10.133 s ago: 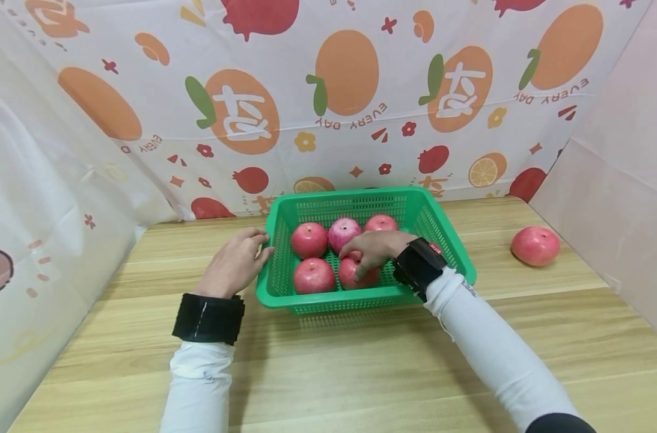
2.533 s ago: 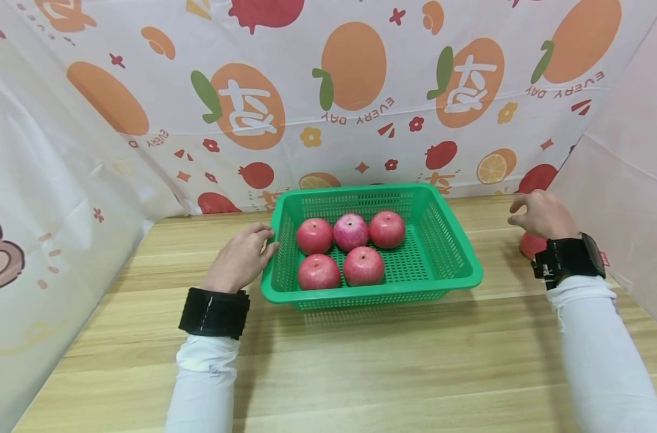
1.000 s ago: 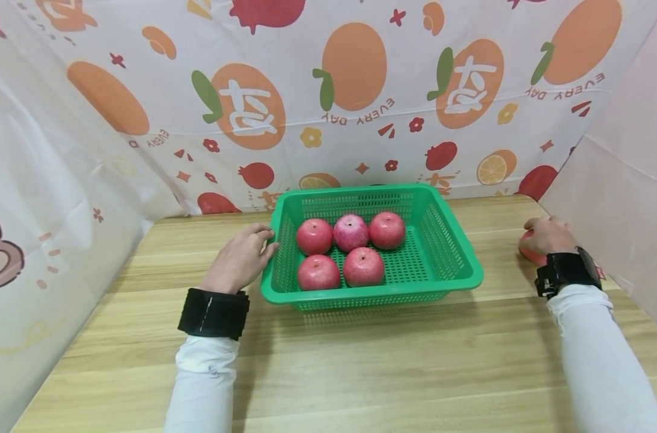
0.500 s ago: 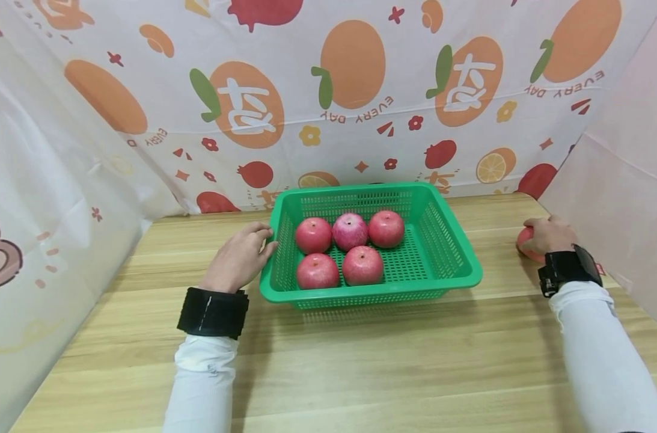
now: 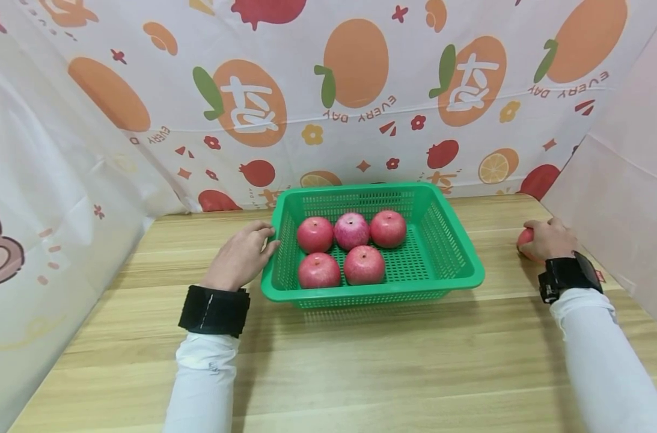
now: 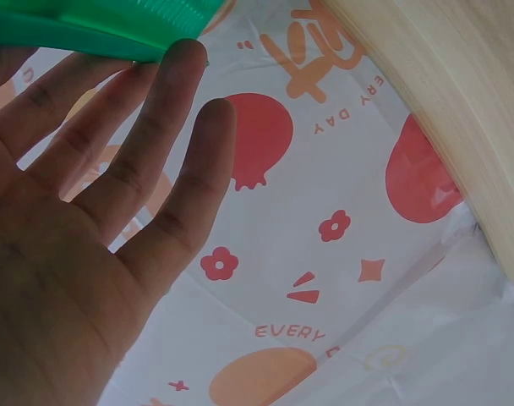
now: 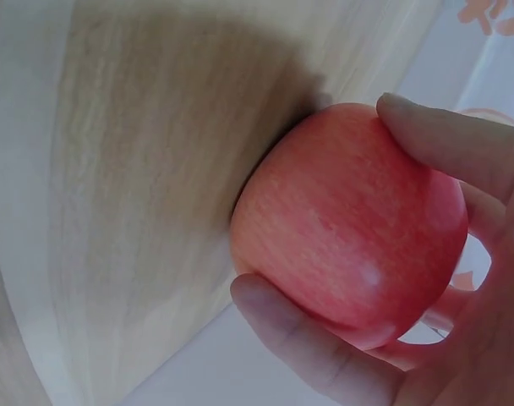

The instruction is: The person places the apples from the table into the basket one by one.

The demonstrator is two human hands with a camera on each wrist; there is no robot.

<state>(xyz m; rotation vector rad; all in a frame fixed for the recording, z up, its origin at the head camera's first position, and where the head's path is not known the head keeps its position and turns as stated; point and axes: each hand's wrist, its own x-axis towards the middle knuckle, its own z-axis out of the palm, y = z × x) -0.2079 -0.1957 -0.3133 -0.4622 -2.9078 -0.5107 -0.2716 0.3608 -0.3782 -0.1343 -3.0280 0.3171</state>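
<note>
My right hand (image 5: 554, 239) grips a red apple (image 7: 350, 220) at the right side of the table. In the right wrist view its thumb and fingers lie on opposite sides of the fruit, close over the wood. Most of that apple is hidden under the hand in the head view. My left hand (image 5: 238, 257) rests at the left rim of a green plastic basket (image 5: 372, 296), its fingers (image 6: 168, 93) extended and loosely spread. Inside the basket sit several apples, in two rows toward the left; one apple (image 5: 351, 231) at the back is more purplish and streaked.
Bare mesh shows in the right part of the basket. The wooden table (image 5: 360, 367) stretches around it. A white cloth (image 5: 301, 156) printed with fruit hangs behind, and pale sheets close off the left and right sides.
My right hand was at an apple in the basket ten seconds ago, then moved right and came down onto the lone apple, which it now grips. The left hand has stayed at the rim.
</note>
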